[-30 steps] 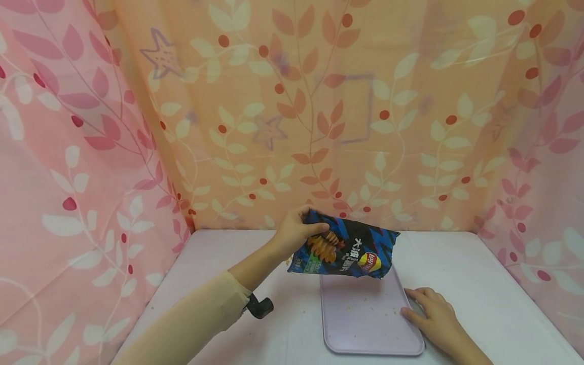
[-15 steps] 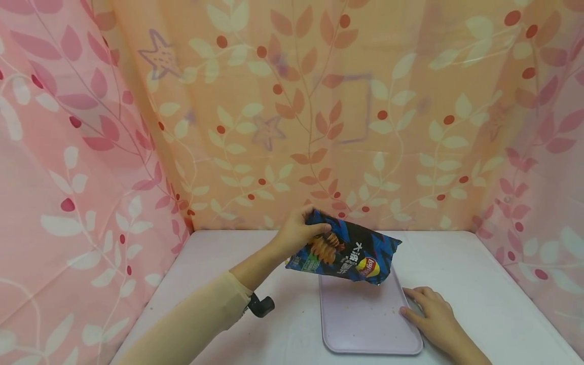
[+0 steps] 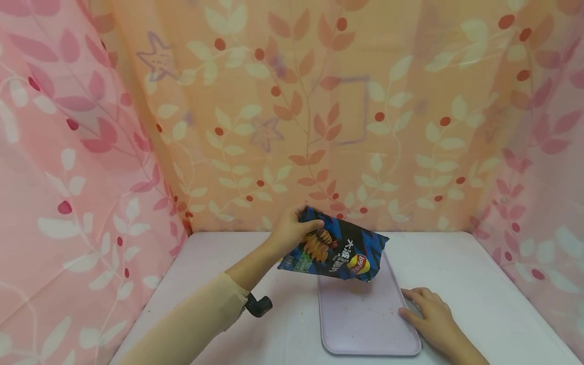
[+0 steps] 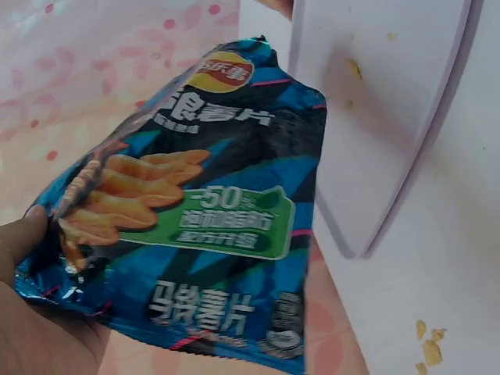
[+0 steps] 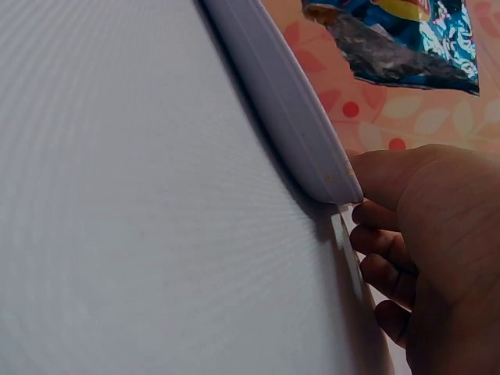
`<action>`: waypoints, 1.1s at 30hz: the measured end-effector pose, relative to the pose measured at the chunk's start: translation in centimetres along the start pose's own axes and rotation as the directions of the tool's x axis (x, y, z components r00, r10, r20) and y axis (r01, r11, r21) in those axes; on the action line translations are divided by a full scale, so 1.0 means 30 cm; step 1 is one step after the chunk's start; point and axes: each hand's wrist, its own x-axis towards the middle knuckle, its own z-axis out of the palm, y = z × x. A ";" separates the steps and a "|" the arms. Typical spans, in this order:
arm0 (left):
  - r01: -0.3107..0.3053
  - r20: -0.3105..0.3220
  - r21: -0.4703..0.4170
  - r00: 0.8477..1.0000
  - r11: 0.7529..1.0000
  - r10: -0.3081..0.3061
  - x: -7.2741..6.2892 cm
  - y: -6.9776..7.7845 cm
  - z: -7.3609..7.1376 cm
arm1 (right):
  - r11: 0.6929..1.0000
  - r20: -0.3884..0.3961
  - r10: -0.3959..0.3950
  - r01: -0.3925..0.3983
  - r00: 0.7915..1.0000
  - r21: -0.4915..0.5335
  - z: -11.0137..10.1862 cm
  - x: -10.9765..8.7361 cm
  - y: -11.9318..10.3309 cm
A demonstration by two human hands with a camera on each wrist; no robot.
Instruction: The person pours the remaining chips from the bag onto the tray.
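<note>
The left hand (image 3: 291, 232) pinches one end of a crinkled, glossy blue-black foil chip bag (image 3: 339, 248), thumb across its front; the bag slants in the air over the far part of a smooth, round-cornered lilac tray (image 3: 371, 329) dotted with crumbs (image 4: 355, 69); the right hand (image 3: 431, 312), fingers curled, grips its raised rim; white table (image 3: 479, 284) borders both long edges.

Reaching in from left of lilac tray (image 3: 367, 324) with left forearm (image 3: 196, 314), beige sleeve (image 3: 223, 299) ending short of bare left wrist (image 3: 253, 266). Gripping Lay's potato-chip bag (image 3: 339, 251) with left hand (image 3: 291, 232), raised above tray's far left, thumb across front, fingers mostly hidden behind. Holding tray's right rim with right hand (image 3: 432, 313), thumb over edge, other fingers curled below.
</note>
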 end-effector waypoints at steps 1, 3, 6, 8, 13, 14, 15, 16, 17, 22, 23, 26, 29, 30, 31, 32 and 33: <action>0.001 -0.001 0.004 1.000 1.000 -0.001 -0.001 0.001 0.000 | 1.000 -0.003 -0.004 0.004 1.000 0.001 0.000 -0.001 0.000; 0.008 0.017 0.000 1.000 1.000 -0.008 -0.006 0.004 0.004 | 1.000 -0.005 -0.009 0.009 1.000 0.001 0.001 -0.004 0.000; 0.003 0.046 -0.010 0.999 1.000 -0.003 -0.005 0.015 0.015 | 1.000 -0.009 -0.007 0.007 1.000 0.003 -0.001 -0.004 -0.001; -0.002 0.040 -0.003 0.999 1.000 0.002 -0.004 0.023 0.022 | 1.000 -0.010 -0.008 0.008 1.000 0.002 -0.001 -0.002 0.000; -0.031 0.036 0.013 0.999 0.999 0.031 0.009 0.041 0.033 | 1.000 -0.001 0.002 -0.002 1.000 -0.002 -0.002 0.000 0.001; -0.038 0.036 0.013 0.999 0.999 0.037 0.012 0.044 0.034 | 1.000 0.002 0.006 -0.006 1.000 -0.002 -0.002 0.000 0.001; -0.049 0.035 0.013 0.998 0.999 0.048 0.013 0.048 0.034 | 1.000 0.006 0.011 -0.011 1.000 -0.005 -0.003 0.000 0.000; -0.057 0.028 0.017 0.998 0.998 0.057 0.015 0.051 0.035 | 1.000 0.008 0.014 -0.014 1.000 -0.005 -0.004 0.000 -0.001; -0.063 0.022 0.020 0.998 0.998 0.063 0.016 0.055 0.037 | 1.000 0.011 0.017 -0.017 1.000 -0.006 -0.005 0.001 -0.001; -0.081 0.019 0.017 0.997 0.997 0.080 0.014 0.054 0.049 | 1.000 0.013 0.017 -0.017 1.000 -0.011 -0.006 0.002 -0.005; -0.084 0.026 0.004 0.996 0.996 0.084 0.012 0.053 0.052 | 1.000 0.016 0.019 -0.019 1.000 -0.012 -0.005 0.001 -0.004; -0.102 0.036 -0.041 0.994 0.994 0.104 0.011 0.061 0.051 | 1.000 0.025 0.025 -0.025 0.999 -0.011 -0.002 0.000 -0.002; -0.116 0.030 -0.050 0.993 0.992 0.118 0.018 0.074 0.045 | 1.000 0.029 0.021 -0.020 0.999 -0.009 -0.004 0.000 -0.002; -0.109 0.035 -0.040 0.993 0.993 0.111 0.019 0.077 0.043 | 1.000 0.026 0.017 -0.017 1.000 -0.009 -0.005 0.001 -0.003; -0.100 0.045 -0.036 0.994 0.994 0.101 0.021 0.078 0.042 | 1.000 0.022 0.011 -0.011 1.000 -0.008 -0.006 0.000 -0.004; -0.090 0.053 -0.023 0.994 0.996 0.091 0.021 0.077 0.043 | 1.000 0.019 0.008 -0.007 1.000 -0.006 -0.007 0.000 -0.005; -0.083 0.056 -0.014 0.995 0.996 0.083 0.023 0.073 0.044 | 1.000 0.021 0.009 -0.009 1.000 -0.005 -0.008 0.000 -0.007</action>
